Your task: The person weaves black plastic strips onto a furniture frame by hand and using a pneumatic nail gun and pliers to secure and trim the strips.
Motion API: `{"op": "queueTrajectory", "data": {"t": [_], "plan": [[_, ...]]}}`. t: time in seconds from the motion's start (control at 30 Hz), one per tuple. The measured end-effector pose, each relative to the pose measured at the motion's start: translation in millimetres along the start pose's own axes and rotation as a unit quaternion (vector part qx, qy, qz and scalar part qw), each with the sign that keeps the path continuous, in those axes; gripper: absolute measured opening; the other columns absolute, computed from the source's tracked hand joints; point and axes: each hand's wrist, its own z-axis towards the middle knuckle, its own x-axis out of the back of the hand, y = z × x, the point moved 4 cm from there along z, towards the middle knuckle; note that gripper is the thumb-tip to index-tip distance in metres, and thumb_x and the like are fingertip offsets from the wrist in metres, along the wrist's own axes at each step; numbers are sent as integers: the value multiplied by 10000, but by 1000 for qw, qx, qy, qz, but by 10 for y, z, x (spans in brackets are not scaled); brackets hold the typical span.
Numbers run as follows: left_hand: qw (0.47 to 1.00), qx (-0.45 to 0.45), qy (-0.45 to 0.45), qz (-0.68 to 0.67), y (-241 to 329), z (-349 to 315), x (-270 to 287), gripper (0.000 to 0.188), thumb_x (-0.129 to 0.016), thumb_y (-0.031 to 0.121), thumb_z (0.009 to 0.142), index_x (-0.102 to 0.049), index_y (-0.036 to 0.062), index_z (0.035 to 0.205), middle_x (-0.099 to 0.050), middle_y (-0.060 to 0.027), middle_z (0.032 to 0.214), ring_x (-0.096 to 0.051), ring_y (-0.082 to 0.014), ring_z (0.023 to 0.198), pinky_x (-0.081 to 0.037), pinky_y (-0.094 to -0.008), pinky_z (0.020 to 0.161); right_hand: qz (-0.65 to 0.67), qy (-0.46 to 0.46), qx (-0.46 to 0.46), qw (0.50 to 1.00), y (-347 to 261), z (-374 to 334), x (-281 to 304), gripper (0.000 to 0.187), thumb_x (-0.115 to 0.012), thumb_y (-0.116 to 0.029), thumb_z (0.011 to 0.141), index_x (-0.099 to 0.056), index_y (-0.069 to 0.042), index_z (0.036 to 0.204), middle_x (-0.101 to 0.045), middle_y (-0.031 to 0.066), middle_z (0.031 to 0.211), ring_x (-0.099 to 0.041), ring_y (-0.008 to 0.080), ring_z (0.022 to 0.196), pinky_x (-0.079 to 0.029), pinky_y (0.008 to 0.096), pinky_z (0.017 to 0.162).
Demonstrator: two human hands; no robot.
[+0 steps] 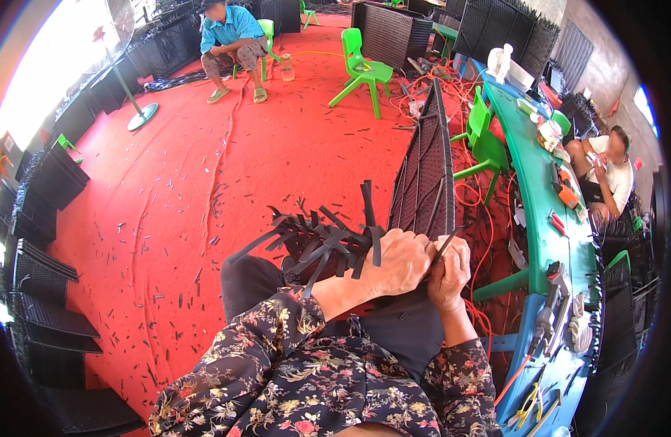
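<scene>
A dark brown woven panel [425, 164] stands on edge in front of my lap, thin rods showing across its side. At its near end my left hand [399, 264] is closed, knuckles up; what its fingers grip is hidden. Right beside it, my right hand [450, 275] pinches a narrow black strip [447, 244] between thumb and fingers, and the strip slants up past the fingertips. A tangle of loose flat black strips [328, 239] lies over my left wrist and knee, some ends sticking upward.
Cut black scraps litter the red carpet [168, 218]. To the right runs a green table [543, 197] with red-handled pliers [557, 223] and a power tool [546, 320]. Green chairs [364, 69], orange cords and two seated people [233, 40] are farther off. Dark woven pieces [55, 320] line the left.
</scene>
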Motion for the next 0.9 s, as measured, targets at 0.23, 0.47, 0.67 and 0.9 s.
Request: {"op": "queueTrajectory", "data": {"t": [0.23,0.47,0.67,0.9], "plan": [[1000,-3,0,2,0,7,1,189,-550,207,852,-607,33,900,-599,-91,792,-614,-268,788,-451,-389,700,3,11,1,1000,11,-9,-6,130,-544,-17,750,-567,40,864,-572,194,902,-571,376,822,-464,442,740],[1000,-1,10,3,8,17,-16,186,-538,205,862,-610,34,879,-605,-92,796,-613,-267,776,-452,-393,693,6,16,4,1000,-21,26,20,103,-536,13,745,-554,41,842,-569,197,890,-569,377,811,-465,441,725],[999,1,35,10,-8,-26,-17,180,-538,210,865,-610,45,849,-600,-89,778,-612,-273,754,-459,-391,689,5,7,7,1000,-19,2,-13,85,-532,24,750,-551,35,832,-565,197,888,-567,376,810,-462,444,716],[1000,0,8,14,-15,-16,-35,186,-550,214,853,-610,40,882,-598,-88,784,-615,-268,770,-459,-391,695,7,12,-3,1000,13,-41,-27,123,-544,-3,745,-554,49,856,-569,211,908,-571,390,824,-464,453,740]]}}
